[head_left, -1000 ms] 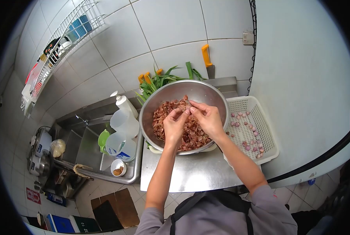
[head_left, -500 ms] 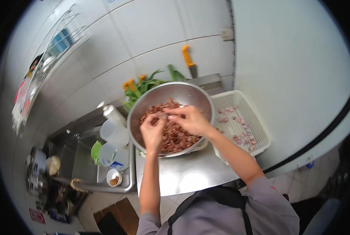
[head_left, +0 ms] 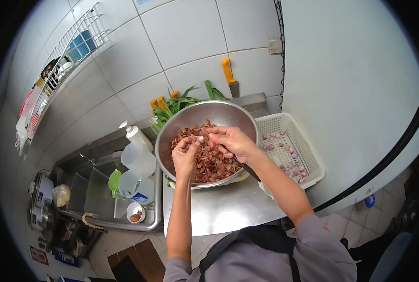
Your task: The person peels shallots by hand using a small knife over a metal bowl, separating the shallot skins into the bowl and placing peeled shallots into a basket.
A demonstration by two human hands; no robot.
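A large steel bowl (head_left: 235,110) holds a heap of reddish-brown shallot skins (head_left: 214,162). Over it, my left hand (head_left: 185,154) pinches a small pale shallot (head_left: 200,139) between thumb and fingertips. My right hand (head_left: 236,142) is closed just beside the shallot, its thumb and forefinger pinched near the shallot's side. From under that palm sticks out the dark handle of a knife (head_left: 252,173); its blade is hidden or too small to make out. To the right, a white plastic basket (head_left: 316,162) contains several pinkish shallots (head_left: 291,171).
Behind the bowl are green leaves (head_left: 183,101) and an orange-handled knife (head_left: 228,73) against the tiled wall. On the left are a pump bottle (head_left: 138,136), plastic containers (head_left: 136,181), a small white cup (head_left: 136,212) and a steel sink (head_left: 99,188). A large pale panel (head_left: 350,94) borders the right side.
My hands have drawn slightly apart, showing the pale shallot in the left fingertips. The right hand has turned, and the dark knife handle now shows below it.
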